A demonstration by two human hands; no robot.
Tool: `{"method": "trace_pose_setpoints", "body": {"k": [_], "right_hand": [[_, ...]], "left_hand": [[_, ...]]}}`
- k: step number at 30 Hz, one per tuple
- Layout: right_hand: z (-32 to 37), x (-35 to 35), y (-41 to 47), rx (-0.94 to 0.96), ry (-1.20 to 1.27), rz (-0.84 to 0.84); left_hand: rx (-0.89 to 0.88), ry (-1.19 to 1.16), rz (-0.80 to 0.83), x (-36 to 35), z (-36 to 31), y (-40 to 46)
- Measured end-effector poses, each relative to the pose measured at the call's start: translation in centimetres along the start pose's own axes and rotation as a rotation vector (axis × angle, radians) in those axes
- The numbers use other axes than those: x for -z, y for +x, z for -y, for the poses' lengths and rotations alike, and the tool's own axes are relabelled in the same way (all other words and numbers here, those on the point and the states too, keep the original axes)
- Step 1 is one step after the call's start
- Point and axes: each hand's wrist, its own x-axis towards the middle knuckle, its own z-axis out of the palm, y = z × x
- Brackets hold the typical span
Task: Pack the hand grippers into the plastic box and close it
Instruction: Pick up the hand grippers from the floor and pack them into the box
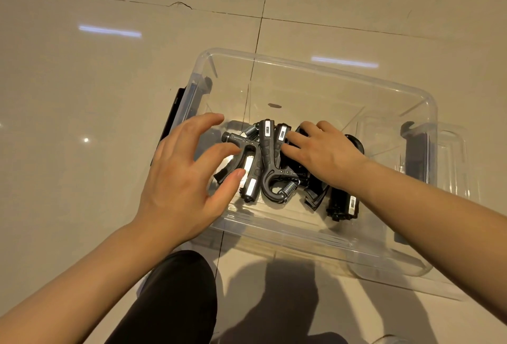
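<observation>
A clear plastic box [315, 68] stands open on the tiled floor. Several black hand grippers [267, 162] with steel springs lie heaped on its bottom, toward the near wall. My left hand [181, 179] hovers over the box's left end with fingers spread, its fingertips close to the leftmost gripper [248, 179]. My right hand [323, 154] lies flat on the grippers in the middle, fingers straight and pressing down on them. Another gripper [344, 204] lies under my right wrist.
The box's clear lid [452, 168] lies partly under the box at its right side. Black latches sit at the left end [175, 113] and right end [414, 151]. My dark-clothed knee [175, 297] is just in front of the box.
</observation>
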Motion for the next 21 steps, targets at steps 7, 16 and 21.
{"method": "trace_pose_setpoints", "body": {"k": [7, 16, 21], "right_hand": [[-0.6, 1.1, 1.1, 0.177, -0.082, -0.117], [2.3, 6.3, 0.7, -0.061, 0.109, -0.286], [4.0, 7.6, 2.3, -0.307, 0.400, -0.152]], "left_hand": [[0.033, -0.032, -0.019, 0.1, -0.1, -0.1], [0.141, -0.221, -0.133, 0.7, 0.1, 0.1], [0.142, -0.234, -0.139, 0.6, 0.2, 0.0]]}}
